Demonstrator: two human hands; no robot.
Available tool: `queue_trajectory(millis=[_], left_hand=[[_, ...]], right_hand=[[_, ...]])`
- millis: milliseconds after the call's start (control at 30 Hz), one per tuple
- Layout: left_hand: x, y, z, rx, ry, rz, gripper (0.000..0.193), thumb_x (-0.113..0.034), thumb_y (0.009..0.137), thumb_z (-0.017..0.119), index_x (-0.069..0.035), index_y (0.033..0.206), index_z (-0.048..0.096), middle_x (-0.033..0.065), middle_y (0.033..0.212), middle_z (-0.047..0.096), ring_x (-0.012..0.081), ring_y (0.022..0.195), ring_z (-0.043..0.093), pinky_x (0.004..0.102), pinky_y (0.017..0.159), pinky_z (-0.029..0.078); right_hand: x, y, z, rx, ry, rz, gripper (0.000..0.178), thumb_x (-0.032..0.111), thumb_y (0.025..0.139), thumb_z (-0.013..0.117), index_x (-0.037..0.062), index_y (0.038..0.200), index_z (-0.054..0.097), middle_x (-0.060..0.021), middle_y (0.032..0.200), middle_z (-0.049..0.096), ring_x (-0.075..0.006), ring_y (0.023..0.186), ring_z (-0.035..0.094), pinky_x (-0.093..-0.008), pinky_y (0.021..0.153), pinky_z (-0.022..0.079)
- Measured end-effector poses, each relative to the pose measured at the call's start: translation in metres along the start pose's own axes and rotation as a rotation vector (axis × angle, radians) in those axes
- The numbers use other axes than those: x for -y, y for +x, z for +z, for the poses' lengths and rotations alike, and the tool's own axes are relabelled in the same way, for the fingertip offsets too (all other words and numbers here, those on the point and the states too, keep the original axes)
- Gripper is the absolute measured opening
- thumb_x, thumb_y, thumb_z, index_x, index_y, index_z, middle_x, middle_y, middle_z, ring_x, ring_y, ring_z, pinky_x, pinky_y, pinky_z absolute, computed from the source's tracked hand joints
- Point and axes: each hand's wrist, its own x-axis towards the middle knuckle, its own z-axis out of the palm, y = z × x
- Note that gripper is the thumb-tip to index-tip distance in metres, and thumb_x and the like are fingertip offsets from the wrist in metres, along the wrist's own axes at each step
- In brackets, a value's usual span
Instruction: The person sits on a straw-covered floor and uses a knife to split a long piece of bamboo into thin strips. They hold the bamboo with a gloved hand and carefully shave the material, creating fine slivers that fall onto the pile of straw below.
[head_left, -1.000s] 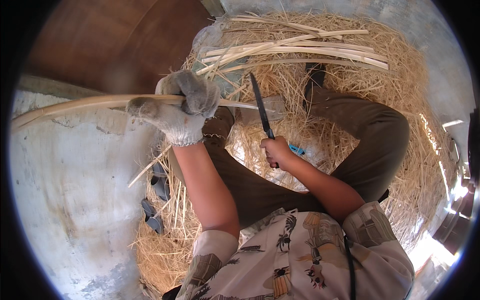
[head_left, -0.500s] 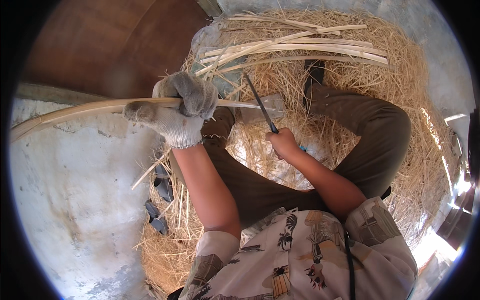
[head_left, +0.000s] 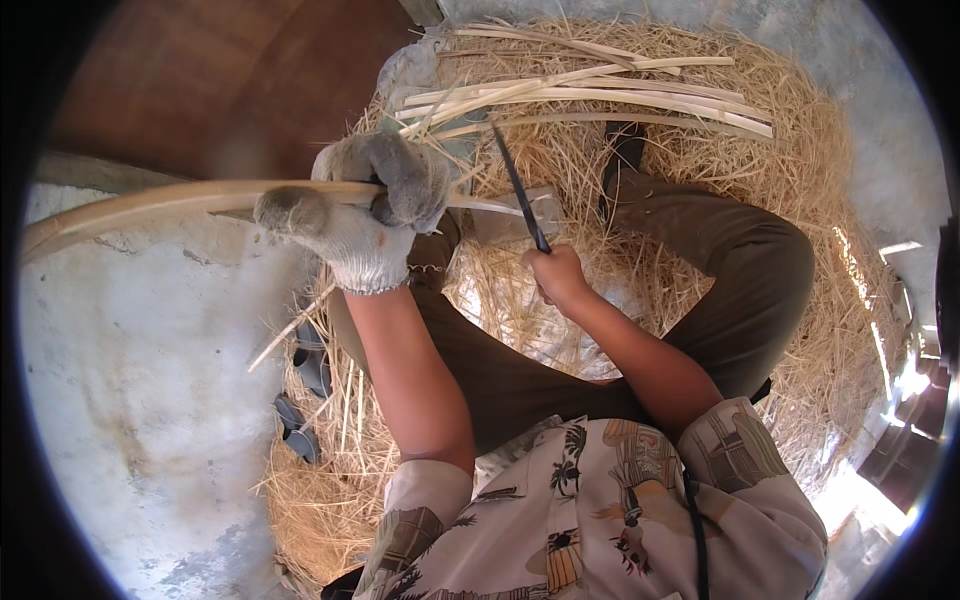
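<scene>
A: Grip status?
B: I see the gloved left hand (head_left: pixel 370 205) clamped around a long pale strip (head_left: pixel 170 204); bare right hand (head_left: pixel 560 277) has fingers wrapped on the knife (head_left: pixel 517 187).
A: Strip location?
B: Runs from far left through that grip, end by the knife. Can't tell if touching. Loose strips (head_left: pixel 640 97) lie ahead on straw (head_left: pixel 810 150).

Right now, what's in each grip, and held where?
Left grip: long pale strip, toward its right end. Right grip: dark-bladed knife, by the handle.
</scene>
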Motion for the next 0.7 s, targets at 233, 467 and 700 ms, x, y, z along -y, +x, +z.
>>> queue_trajectory(millis=[233, 467, 700], left_hand=[[0.005, -0.002, -0.004, 0.023, -0.087, 0.011, 0.108, -0.103, 0.063, 0.038, 0.003, 0.074, 0.055, 0.0056, 0.057, 0.046, 0.0148, 0.044, 0.035, 0.0296, 0.04, 0.025], [0.003, -0.004, -0.014, 0.071, -0.075, 0.018, 0.1, -0.096, 0.071, 0.046, 0.002, 0.084, 0.058, 0.0087, 0.066, 0.053, 0.0163, 0.05, 0.044, 0.0299, 0.043, 0.036], [-0.009, -0.001, 0.003, 0.018, 0.053, -0.01, 0.091, -0.098, 0.057, 0.057, -0.008, 0.062, 0.045, 0.0016, 0.051, 0.04, 0.0137, 0.044, 0.036, 0.0298, 0.042, 0.027]], right_hand=[[-0.043, 0.025, -0.008, -0.108, -0.371, -0.224, 0.029, 0.024, 0.084, 0.066, -0.0045, 0.079, 0.068, -0.0153, 0.066, 0.066, -0.0298, 0.063, 0.067, -0.0427, 0.061, 0.051], [-0.069, 0.036, -0.011, -0.243, -0.476, -0.047, 0.036, 0.027, 0.082, 0.065, -0.0087, 0.08, 0.07, -0.0266, 0.073, 0.067, -0.0374, 0.076, 0.072, -0.0468, 0.072, 0.055], [-0.052, 0.027, -0.024, -0.049, -0.463, -0.032, 0.033, 0.029, 0.085, 0.066, -0.0041, 0.087, 0.071, -0.019, 0.076, 0.068, -0.0295, 0.069, 0.07, -0.0437, 0.065, 0.054]])
